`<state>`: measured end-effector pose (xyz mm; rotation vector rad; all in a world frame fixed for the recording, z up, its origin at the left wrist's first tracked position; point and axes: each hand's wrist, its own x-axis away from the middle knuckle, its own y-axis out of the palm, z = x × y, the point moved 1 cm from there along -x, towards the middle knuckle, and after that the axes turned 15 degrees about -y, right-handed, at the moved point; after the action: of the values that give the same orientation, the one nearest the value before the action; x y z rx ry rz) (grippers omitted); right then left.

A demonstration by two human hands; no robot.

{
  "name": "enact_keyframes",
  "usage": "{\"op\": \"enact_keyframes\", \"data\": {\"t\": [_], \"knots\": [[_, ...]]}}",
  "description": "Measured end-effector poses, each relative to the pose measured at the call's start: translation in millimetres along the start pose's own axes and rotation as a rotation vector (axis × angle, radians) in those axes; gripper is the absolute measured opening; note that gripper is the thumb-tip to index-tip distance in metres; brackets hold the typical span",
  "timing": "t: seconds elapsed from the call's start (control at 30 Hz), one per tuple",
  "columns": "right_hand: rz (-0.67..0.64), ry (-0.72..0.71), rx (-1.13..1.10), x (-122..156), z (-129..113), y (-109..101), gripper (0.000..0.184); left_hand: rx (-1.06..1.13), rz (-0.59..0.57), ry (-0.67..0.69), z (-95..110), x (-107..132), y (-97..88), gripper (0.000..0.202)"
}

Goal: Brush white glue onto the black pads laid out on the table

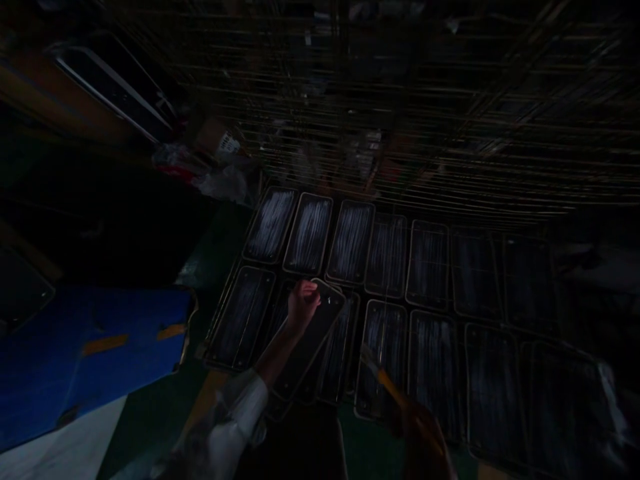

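The scene is very dark. My left hand (303,308) is closed, its fingers curled at the upper edge of a dark rectangular panel (315,333) with rounded corners. That panel lies askew, overlapping the ones beneath it. My right hand (423,423), dim and blurred, is wrapped around the yellow handle of a brush (383,377). The brush's pale head is over a streaked panel (383,330) in the near row. More panels with whitish streaks, such as a streaked panel (309,233) in the far row, lie around my hands.
Wire mesh (400,147) rises behind the panels, with bags and boxes beyond it. To the left are a blue sheet (135,320) with orange strips and a clear plastic bag (225,183). Green floor (215,247) shows between them.
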<state>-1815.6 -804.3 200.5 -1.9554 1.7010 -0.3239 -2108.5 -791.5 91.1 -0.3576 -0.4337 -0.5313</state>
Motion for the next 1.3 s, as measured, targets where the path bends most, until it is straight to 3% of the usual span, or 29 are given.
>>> {"op": "enact_keyframes", "data": {"t": [0.17,0.27,0.33,0.43,0.57,0.67,0.87,1.13,1.3], "knots": [[-0.254,-0.135,-0.138,-9.1,-2.3,47.7,0.030,-0.383,0.112,0.065,-59.7,49.7,-92.3,0.014],[-0.353,-0.237,-0.164,-12.8,-6.4,66.8,0.026,-0.467,0.117,0.068,-81.3,66.5,-116.7,0.007],[-0.320,-0.236,-0.165,-10.1,-10.0,71.9,0.026,-0.453,0.063,0.105,-77.6,62.0,-107.1,0.006],[-0.203,-0.167,-0.121,1.9,-14.9,69.7,0.028,-0.476,-0.089,0.176,-50.6,38.0,-64.9,0.012],[-0.068,-0.056,0.024,22.3,-15.5,59.9,0.034,-0.642,-0.142,0.204,-15.2,7.6,-10.2,0.018],[-0.025,0.027,0.026,33.2,-10.4,56.5,0.040,-0.752,-0.119,0.214,-9.7,-1.3,7.1,0.022],[0.025,0.160,-0.023,40.7,-1.3,55.1,0.046,-0.727,-0.133,0.214,-17.8,-8.2,9.6,0.009],[0.073,0.160,-0.056,40.7,-7.8,63.7,0.043,-0.172,-0.540,-0.031,-32.1,-20.1,2.0,0.017],[0.101,0.136,-0.107,41.0,-17.8,73.4,0.035,-0.030,-0.581,-0.112,-33.4,-12.0,-13.1,0.026]]}}
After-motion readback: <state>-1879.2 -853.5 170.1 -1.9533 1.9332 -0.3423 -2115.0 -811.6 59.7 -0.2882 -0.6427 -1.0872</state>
